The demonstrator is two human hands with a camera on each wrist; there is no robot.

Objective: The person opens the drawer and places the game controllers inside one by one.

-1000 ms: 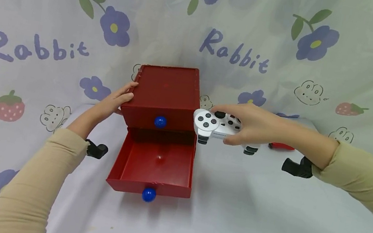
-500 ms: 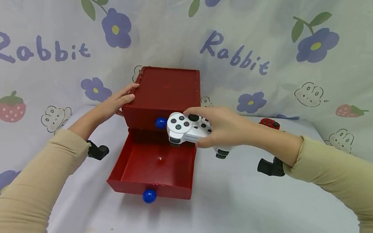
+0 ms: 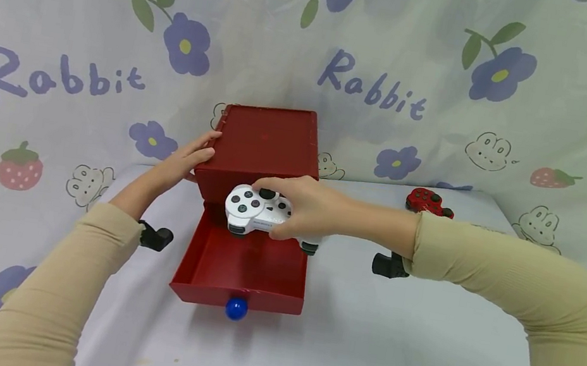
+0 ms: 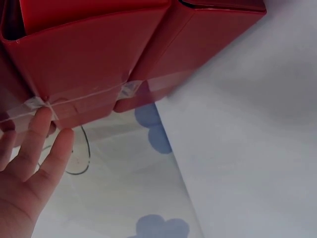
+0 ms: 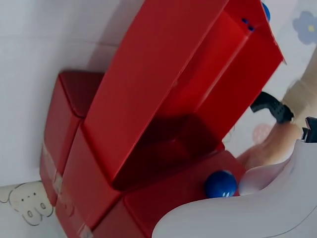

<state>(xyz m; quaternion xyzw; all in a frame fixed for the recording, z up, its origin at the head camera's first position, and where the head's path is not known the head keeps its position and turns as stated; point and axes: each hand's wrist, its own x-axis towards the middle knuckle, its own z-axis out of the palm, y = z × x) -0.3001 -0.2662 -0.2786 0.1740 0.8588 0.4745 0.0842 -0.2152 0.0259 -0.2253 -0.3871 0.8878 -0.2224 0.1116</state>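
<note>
In the head view a red drawer box (image 3: 272, 138) stands with its lower drawer (image 3: 269, 302) pulled out, a blue knob (image 3: 236, 309) on the drawer's front. My left hand (image 3: 177, 166) rests against the box's left side near the top edge, fingers fairly straight; its fingers (image 4: 62, 144) also show in the left wrist view. My right hand (image 3: 317, 212) holds a white game controller (image 3: 244, 212) above the drawer's back half. The controller hides the upper drawer's knob in the head view, but that blue knob (image 5: 221, 184) shows in the right wrist view.
A red game controller (image 3: 429, 202) lies on the white table (image 3: 395, 340), at the back right. Behind the box hangs a patterned cloth (image 3: 385, 37) with flowers and rabbits. Black wrist mounts (image 3: 155, 238) stick out at both sleeves.
My right hand has carried the white controller leftward and a little down, from beside the box to over the open drawer. The red controller has come fully into view. My left hand stays put.
</note>
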